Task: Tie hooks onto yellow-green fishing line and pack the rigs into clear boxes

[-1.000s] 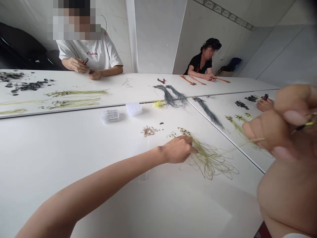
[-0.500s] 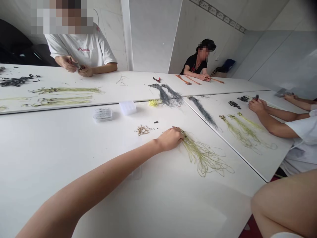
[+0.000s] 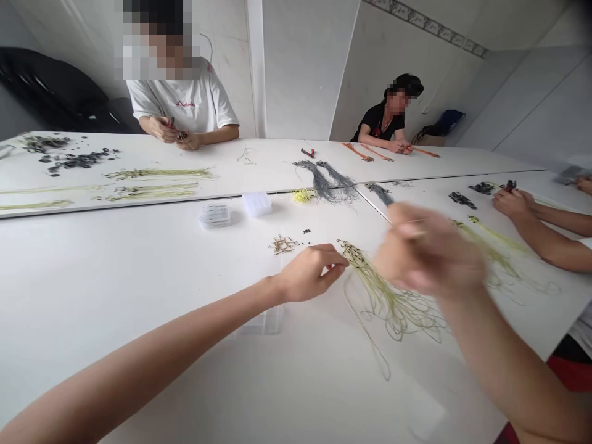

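Note:
My left hand [image 3: 314, 272] is closed in a pinch beside the head of a bundle of yellow-green cord loops [image 3: 386, 302]. From its fingertips a single yellow-green cord loop [image 3: 367, 336] trails down over the white table. My right hand [image 3: 428, 253] is raised over the right side of the bundle, smeared by motion. Its fingers look curled together, and a thin pale sliver shows at the fingertips, too blurred to name. Small brass-coloured metal pieces [image 3: 283, 245] lie just beyond my left hand, with tiny black bits [image 3: 306, 231] near them.
Two small clear plastic boxes [image 3: 215, 216] stand beyond the metal pieces. A clear tray [image 3: 259, 324] lies partly under my left forearm. Grey cord bundles [image 3: 326, 179], a yellow bundle [image 3: 304, 195] and red-handled pliers [image 3: 308, 152] lie farther back. Co-workers sit across and to the right.
My left hand has drawn back left from the bundle's head, with one cord loop now pulled apart. My right hand has come into view from the right. The view has shifted slightly left.

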`<state>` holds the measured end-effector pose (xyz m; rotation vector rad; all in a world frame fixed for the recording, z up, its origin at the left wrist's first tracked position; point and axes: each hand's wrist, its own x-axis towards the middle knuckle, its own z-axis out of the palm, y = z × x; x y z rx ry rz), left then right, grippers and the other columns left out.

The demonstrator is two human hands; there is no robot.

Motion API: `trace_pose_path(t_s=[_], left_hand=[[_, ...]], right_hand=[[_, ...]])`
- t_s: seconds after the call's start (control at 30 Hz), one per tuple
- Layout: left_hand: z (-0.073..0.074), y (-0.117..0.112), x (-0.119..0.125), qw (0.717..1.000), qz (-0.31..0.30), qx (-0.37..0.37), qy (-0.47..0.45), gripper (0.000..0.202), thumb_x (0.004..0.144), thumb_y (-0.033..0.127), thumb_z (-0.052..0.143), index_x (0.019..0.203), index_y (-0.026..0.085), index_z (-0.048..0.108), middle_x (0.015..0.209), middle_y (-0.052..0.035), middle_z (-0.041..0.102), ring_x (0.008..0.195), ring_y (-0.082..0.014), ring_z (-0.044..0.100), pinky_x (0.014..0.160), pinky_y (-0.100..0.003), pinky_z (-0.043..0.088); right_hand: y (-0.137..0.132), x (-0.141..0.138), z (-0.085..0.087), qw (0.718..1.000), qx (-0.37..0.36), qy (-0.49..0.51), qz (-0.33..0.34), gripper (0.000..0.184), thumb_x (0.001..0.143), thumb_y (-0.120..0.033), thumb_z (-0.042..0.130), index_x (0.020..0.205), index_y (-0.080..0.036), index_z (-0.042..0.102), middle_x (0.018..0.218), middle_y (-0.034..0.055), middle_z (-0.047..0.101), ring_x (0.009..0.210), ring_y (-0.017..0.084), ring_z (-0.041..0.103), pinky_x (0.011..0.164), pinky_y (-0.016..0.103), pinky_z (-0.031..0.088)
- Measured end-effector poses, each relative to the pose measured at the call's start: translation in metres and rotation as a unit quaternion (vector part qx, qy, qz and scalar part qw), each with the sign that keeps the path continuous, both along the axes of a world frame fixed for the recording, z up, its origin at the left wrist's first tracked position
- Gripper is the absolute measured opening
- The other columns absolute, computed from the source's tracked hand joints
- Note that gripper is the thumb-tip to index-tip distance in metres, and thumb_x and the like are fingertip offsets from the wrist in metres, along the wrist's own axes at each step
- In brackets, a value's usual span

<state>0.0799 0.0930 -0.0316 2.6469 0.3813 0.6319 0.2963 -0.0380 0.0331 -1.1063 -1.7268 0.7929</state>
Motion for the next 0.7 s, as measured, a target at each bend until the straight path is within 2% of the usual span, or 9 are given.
trace_pose_path(t_s=[0.03, 0.1, 0.13, 0.23, 0.3, 0.4, 0.5, 0.7], left_hand=[[0.003, 0.0, -0.013, 1.0, 0.019, -0.004, -0.002, 0.024, 0.095, 0.016, 0.043, 0.099, 0.017, 0.067, 0.091, -0.0066, 0.066, 0.078, -0.0142, 0.062, 0.07, -0.025, 0.049], [0.007, 0.002, -0.04, 0.999, 0.052, -0.012, 0.005, 0.024, 0.094, 0.015, 0.044, 0.092, 0.018, 0.068, 0.086, -0.0047, 0.065, 0.076, -0.0142, 0.061, 0.069, -0.026, 0.048], [0.009, 0.003, -0.053, 0.997, 0.069, -0.008, 0.016, 0.023, 0.094, 0.016, 0.045, 0.089, 0.018, 0.068, 0.084, -0.0044, 0.065, 0.075, -0.0145, 0.06, 0.068, -0.026, 0.047], [0.01, 0.004, -0.084, 0.994, 0.073, 0.02, 0.084, 0.024, 0.093, 0.018, 0.047, 0.084, 0.02, 0.068, 0.08, -0.004, 0.065, 0.072, -0.0153, 0.059, 0.071, -0.029, 0.046], [0.009, 0.002, -0.096, 0.99, 0.083, 0.036, 0.112, 0.024, 0.094, 0.019, 0.046, 0.088, 0.02, 0.069, 0.083, -0.0048, 0.065, 0.072, -0.0159, 0.059, 0.075, -0.032, 0.046], [0.007, -0.002, -0.102, 0.986, 0.112, 0.027, 0.116, 0.024, 0.095, 0.019, 0.044, 0.097, 0.021, 0.068, 0.087, -0.0046, 0.066, 0.078, -0.0167, 0.059, 0.081, -0.035, 0.043], [0.006, -0.009, -0.099, 0.987, 0.143, -0.002, 0.079, 0.023, 0.094, 0.019, 0.046, 0.107, 0.021, 0.065, 0.089, -0.0034, 0.066, 0.084, -0.0177, 0.059, 0.086, -0.038, 0.04], [0.005, -0.023, -0.099, 0.986, 0.15, -0.067, 0.006, 0.024, 0.089, 0.017, 0.052, 0.11, 0.022, 0.062, 0.095, -0.0023, 0.065, 0.085, -0.0172, 0.057, 0.085, -0.038, 0.038]], right_hand=[[0.029, -0.026, -0.01, 0.992, -0.078, 0.07, 0.072, 0.025, 0.092, -0.047, 0.048, 0.087, -0.023, 0.048, 0.052, -0.0021, 0.055, 0.041, 0.013, 0.048, 0.043, 0.029, 0.038], [0.07, -0.067, -0.032, 0.932, -0.227, 0.209, 0.189, 0.019, 0.09, -0.039, 0.054, 0.088, -0.021, 0.048, 0.06, -0.0008, 0.057, 0.05, 0.014, 0.051, 0.047, 0.027, 0.038], [0.081, -0.081, -0.043, 0.907, -0.268, 0.25, 0.207, 0.018, 0.089, -0.036, 0.055, 0.088, -0.02, 0.05, 0.061, -0.0005, 0.057, 0.052, 0.013, 0.05, 0.049, 0.027, 0.038], [0.084, -0.099, -0.073, 0.849, -0.343, 0.327, 0.232, 0.013, 0.09, -0.03, 0.057, 0.091, -0.017, 0.053, 0.063, 0.0004, 0.06, 0.051, 0.01, 0.048, 0.054, 0.026, 0.037], [0.078, -0.1, -0.088, 0.825, -0.373, 0.35, 0.239, 0.011, 0.09, -0.027, 0.057, 0.091, -0.016, 0.054, 0.065, 0.0024, 0.062, 0.054, 0.011, 0.051, 0.055, 0.025, 0.036], [0.074, -0.102, -0.098, 0.812, -0.387, 0.364, 0.24, 0.01, 0.092, -0.023, 0.054, 0.089, -0.014, 0.055, 0.066, 0.0044, 0.063, 0.056, 0.011, 0.052, 0.057, 0.025, 0.036], [0.075, -0.106, -0.1, 0.817, -0.379, 0.367, 0.232, 0.011, 0.094, -0.023, 0.052, 0.09, -0.013, 0.056, 0.067, 0.0052, 0.062, 0.058, 0.011, 0.053, 0.056, 0.024, 0.036], [0.074, -0.106, -0.101, 0.825, -0.386, 0.344, 0.229, 0.012, 0.094, -0.024, 0.053, 0.096, -0.013, 0.057, 0.067, 0.0044, 0.061, 0.06, 0.012, 0.056, 0.055, 0.024, 0.038]])
